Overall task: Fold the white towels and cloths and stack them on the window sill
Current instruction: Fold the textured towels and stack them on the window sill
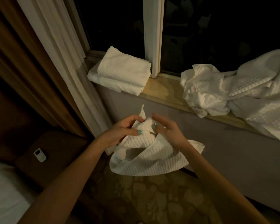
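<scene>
Mid-fold update, lol. Both hands are close together in front of me, below the window sill (160, 90) and clear of it. My left hand (120, 131) has its fingers curled round the bunched top of a white waffle towel (145, 153). My right hand (166, 131) has its thumb on the same bunch, but the fingers are blurry, so I can't tell if that's a real pinch. The rest of the towel hangs down in a loose loop, with one end draped under my right wrist. It's nowhere near flat yet.

The folded stack (120, 73) sits at the left end of the sill, up and a bit left of my hands, so my left hand is the closer one. The unfolded heap (233, 89) sprawls over the right end of the sill, with bare wood between the two. I reckon I need to find the corners and pull the long edge straight first.
</scene>
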Demonstrator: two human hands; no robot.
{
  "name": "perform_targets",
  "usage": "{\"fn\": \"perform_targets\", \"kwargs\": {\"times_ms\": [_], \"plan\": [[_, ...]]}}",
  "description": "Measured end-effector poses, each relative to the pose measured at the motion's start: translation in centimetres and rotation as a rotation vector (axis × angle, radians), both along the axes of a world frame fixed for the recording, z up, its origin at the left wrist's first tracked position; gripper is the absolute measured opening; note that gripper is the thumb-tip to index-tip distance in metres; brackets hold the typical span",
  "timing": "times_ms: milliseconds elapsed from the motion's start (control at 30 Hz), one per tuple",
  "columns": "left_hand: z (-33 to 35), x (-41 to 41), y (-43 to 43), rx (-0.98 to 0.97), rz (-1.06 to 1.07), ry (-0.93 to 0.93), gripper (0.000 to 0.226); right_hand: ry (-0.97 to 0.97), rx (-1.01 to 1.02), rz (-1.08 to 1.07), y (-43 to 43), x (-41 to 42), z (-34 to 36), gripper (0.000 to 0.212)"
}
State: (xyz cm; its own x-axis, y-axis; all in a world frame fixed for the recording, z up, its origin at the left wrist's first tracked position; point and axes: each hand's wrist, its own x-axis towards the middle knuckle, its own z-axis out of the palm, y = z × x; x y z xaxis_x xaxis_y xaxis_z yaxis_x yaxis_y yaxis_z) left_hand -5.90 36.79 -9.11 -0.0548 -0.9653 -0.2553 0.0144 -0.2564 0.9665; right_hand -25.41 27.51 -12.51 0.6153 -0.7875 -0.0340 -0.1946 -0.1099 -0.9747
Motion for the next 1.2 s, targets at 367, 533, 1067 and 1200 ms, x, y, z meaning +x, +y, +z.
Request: {"fn": "perform_targets", "kwargs": {"times_ms": [367,533,1067,1200], "plan": [[0.9,1.4,0.4,-0.045,0.273,0.155,0.038,0.043,0.019,0.209,-0.4,-0.5,1.2,0.033],[1.4,1.5,0.6,-0.09,0.141,0.088,0.044,0.004,-0.148,0.11,0.0,0.8,0.6,0.014],[-0.1,0.6,-0.4,-0.304,0.169,-0.528,0.015,-0.014,-0.085,-0.064,-1.6,-2.6,6.4,0.029],[0.5,-0.7,-1.1,-0.247,0.285,-0.221,0.008,0.01,0.041,-0.007,-2.3,-4.1,6.5,0.032]]}}
